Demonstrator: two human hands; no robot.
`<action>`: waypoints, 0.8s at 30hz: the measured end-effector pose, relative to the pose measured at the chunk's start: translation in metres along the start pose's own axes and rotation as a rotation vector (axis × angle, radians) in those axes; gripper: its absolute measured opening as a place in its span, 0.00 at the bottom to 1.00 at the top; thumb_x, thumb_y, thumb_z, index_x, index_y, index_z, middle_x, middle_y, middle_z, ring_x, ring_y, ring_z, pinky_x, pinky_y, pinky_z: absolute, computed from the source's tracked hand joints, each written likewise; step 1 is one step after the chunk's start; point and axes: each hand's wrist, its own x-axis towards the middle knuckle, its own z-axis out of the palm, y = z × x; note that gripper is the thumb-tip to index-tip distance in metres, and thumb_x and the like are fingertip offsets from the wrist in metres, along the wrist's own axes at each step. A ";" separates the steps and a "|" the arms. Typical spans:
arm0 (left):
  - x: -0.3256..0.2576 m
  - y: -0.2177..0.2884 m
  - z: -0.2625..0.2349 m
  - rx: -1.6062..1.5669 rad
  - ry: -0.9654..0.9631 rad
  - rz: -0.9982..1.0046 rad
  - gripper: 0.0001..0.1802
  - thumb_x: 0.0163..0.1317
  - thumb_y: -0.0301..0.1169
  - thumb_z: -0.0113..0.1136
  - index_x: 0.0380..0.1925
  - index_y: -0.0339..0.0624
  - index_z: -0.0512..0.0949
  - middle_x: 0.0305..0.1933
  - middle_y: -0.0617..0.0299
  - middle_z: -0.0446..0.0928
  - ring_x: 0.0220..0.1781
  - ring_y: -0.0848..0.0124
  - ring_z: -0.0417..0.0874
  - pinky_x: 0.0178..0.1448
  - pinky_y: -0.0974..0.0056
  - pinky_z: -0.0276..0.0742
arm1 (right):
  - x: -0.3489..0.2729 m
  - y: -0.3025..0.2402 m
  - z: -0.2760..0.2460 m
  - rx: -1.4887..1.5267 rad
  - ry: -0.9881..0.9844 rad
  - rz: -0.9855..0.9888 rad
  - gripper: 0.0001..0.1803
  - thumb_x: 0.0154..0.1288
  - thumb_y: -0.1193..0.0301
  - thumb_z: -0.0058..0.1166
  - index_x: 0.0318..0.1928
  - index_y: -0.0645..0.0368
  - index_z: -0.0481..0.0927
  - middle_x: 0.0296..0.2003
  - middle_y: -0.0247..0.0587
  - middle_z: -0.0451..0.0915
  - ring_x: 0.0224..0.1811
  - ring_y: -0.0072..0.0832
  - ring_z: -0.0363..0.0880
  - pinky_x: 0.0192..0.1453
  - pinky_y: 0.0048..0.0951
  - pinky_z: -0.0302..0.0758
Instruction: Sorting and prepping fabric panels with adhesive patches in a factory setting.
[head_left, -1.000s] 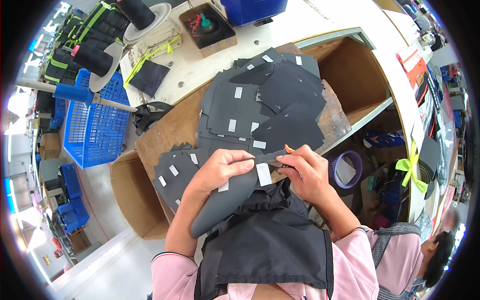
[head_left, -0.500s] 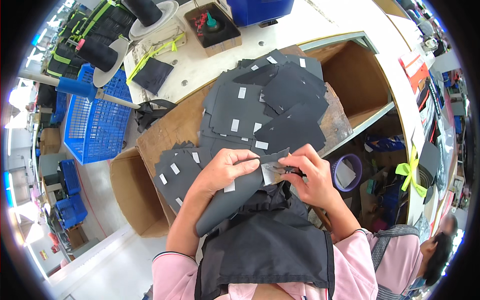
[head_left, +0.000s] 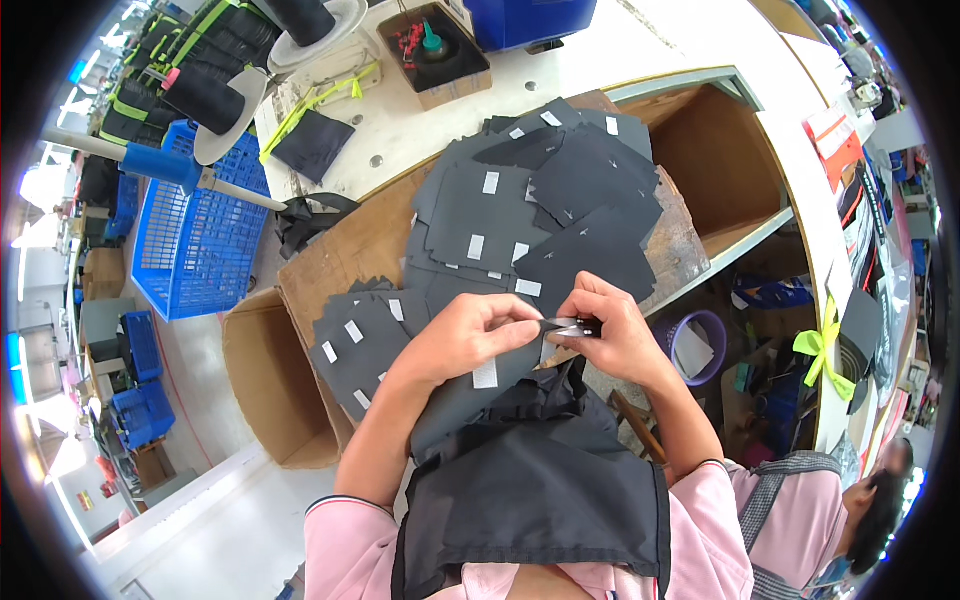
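My left hand (head_left: pixel 462 338) pinches the upper edge of a dark grey fabric piece (head_left: pixel 448 412) that hangs over my lap and bears a white patch (head_left: pixel 485 374). Small thread snips (head_left: pixel 572 328) with metal blades sit in my right hand (head_left: pixel 618 328), fingers curled round them. Their blade tips meet the fabric edge at my left fingertips; the exact contact is too small to make out. Ahead lies a large heap of similar grey pieces (head_left: pixel 465 215), many with white patches. A smaller stack (head_left: pixel 360 335) lies left of my left hand.
A wooden board (head_left: pixel 325 262) carries the pieces, with an open cardboard box (head_left: pixel 265 375) at its left. A purple bin (head_left: pixel 716 340) stands right of my right hand. On the white table (head_left: pixel 640 50) is a small tray (head_left: pixel 455 90). A blue basket (head_left: pixel 200 235) stands left; another person (head_left: pixel 795 510) is at right.
My right hand has turned and moved slightly inward, bringing the snips to the fabric edge by my left fingertips. My left hand has shifted a little right with the fabric.
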 end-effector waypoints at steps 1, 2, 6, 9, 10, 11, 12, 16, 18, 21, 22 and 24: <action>-0.005 -0.001 -0.004 0.010 0.000 -0.020 0.15 0.60 0.35 0.60 0.40 0.34 0.79 0.33 0.67 0.78 0.37 0.80 0.74 0.44 0.72 0.70 | 0.000 0.008 -0.002 0.051 -0.027 0.025 0.10 0.44 0.79 0.62 0.29 0.63 0.75 0.25 0.33 0.63 0.26 0.23 0.64 0.29 0.23 0.60; -0.014 -0.004 -0.007 0.017 0.006 -0.046 0.15 0.58 0.35 0.61 0.40 0.34 0.78 0.34 0.66 0.78 0.37 0.80 0.75 0.44 0.72 0.71 | -0.002 0.013 -0.003 0.108 -0.062 0.051 0.09 0.44 0.80 0.62 0.27 0.63 0.74 0.25 0.32 0.63 0.26 0.21 0.64 0.30 0.22 0.60; -0.029 -0.018 -0.010 -0.078 -0.007 -0.014 0.17 0.54 0.28 0.64 0.43 0.34 0.76 0.36 0.65 0.78 0.37 0.78 0.76 0.44 0.72 0.72 | -0.004 0.022 -0.001 0.243 -0.017 0.121 0.10 0.46 0.79 0.63 0.29 0.63 0.75 0.26 0.34 0.66 0.27 0.23 0.66 0.29 0.23 0.63; -0.029 -0.019 -0.005 -0.217 0.072 -0.099 0.18 0.52 0.27 0.66 0.42 0.34 0.76 0.36 0.64 0.78 0.37 0.79 0.76 0.43 0.73 0.72 | -0.006 -0.006 0.018 -0.170 0.341 0.009 0.16 0.48 0.76 0.64 0.40 0.59 0.75 0.30 0.41 0.72 0.28 0.31 0.75 0.29 0.27 0.72; -0.029 -0.020 -0.005 -0.316 0.108 -0.110 0.17 0.52 0.27 0.67 0.42 0.33 0.76 0.36 0.64 0.78 0.37 0.80 0.76 0.43 0.73 0.72 | -0.010 -0.006 0.020 -0.165 0.333 0.007 0.16 0.48 0.76 0.64 0.40 0.59 0.75 0.30 0.41 0.72 0.28 0.31 0.75 0.29 0.27 0.72; -0.028 -0.018 -0.004 -0.342 0.116 -0.121 0.17 0.51 0.26 0.68 0.41 0.33 0.76 0.36 0.64 0.78 0.36 0.80 0.76 0.43 0.74 0.72 | -0.015 -0.005 0.019 -0.152 0.283 -0.097 0.17 0.47 0.77 0.64 0.40 0.59 0.76 0.31 0.41 0.73 0.27 0.31 0.76 0.29 0.28 0.72; -0.028 -0.017 -0.004 -0.343 0.114 -0.124 0.17 0.51 0.26 0.68 0.41 0.33 0.76 0.36 0.64 0.78 0.36 0.80 0.76 0.43 0.74 0.72 | -0.019 -0.004 0.019 -0.138 0.234 -0.202 0.17 0.46 0.78 0.64 0.40 0.58 0.76 0.32 0.41 0.74 0.26 0.31 0.76 0.29 0.29 0.72; -0.029 -0.013 -0.002 -0.317 0.117 -0.117 0.17 0.51 0.26 0.68 0.41 0.34 0.76 0.35 0.64 0.78 0.36 0.80 0.76 0.42 0.73 0.72 | -0.015 -0.001 0.027 -0.241 0.126 -0.385 0.20 0.41 0.80 0.65 0.39 0.57 0.78 0.31 0.38 0.74 0.25 0.32 0.75 0.26 0.29 0.70; -0.029 -0.013 0.000 -0.300 0.109 -0.110 0.17 0.51 0.26 0.68 0.41 0.34 0.76 0.35 0.64 0.78 0.36 0.80 0.76 0.42 0.74 0.72 | -0.014 0.001 0.029 -0.282 0.124 -0.398 0.20 0.41 0.80 0.64 0.39 0.57 0.78 0.31 0.37 0.74 0.24 0.32 0.75 0.27 0.29 0.70; -0.030 -0.012 -0.001 -0.290 0.124 -0.118 0.16 0.51 0.26 0.68 0.40 0.34 0.75 0.35 0.64 0.78 0.36 0.81 0.76 0.42 0.74 0.72 | -0.015 0.008 0.035 -0.243 0.196 -0.385 0.19 0.41 0.80 0.64 0.39 0.57 0.78 0.29 0.37 0.73 0.23 0.32 0.73 0.28 0.28 0.70; -0.031 -0.014 -0.002 -0.273 0.142 -0.110 0.16 0.52 0.26 0.67 0.39 0.35 0.75 0.35 0.65 0.78 0.36 0.81 0.76 0.43 0.74 0.72 | -0.016 0.009 0.037 -0.162 0.272 -0.354 0.19 0.42 0.81 0.64 0.39 0.58 0.78 0.29 0.37 0.73 0.23 0.31 0.73 0.28 0.27 0.70; -0.032 -0.015 -0.003 -0.258 0.165 -0.095 0.15 0.52 0.25 0.67 0.38 0.35 0.75 0.34 0.65 0.77 0.37 0.81 0.76 0.43 0.74 0.72 | -0.019 0.004 0.033 0.004 0.332 -0.185 0.15 0.49 0.84 0.61 0.40 0.61 0.77 0.26 0.34 0.72 0.22 0.21 0.68 0.30 0.21 0.68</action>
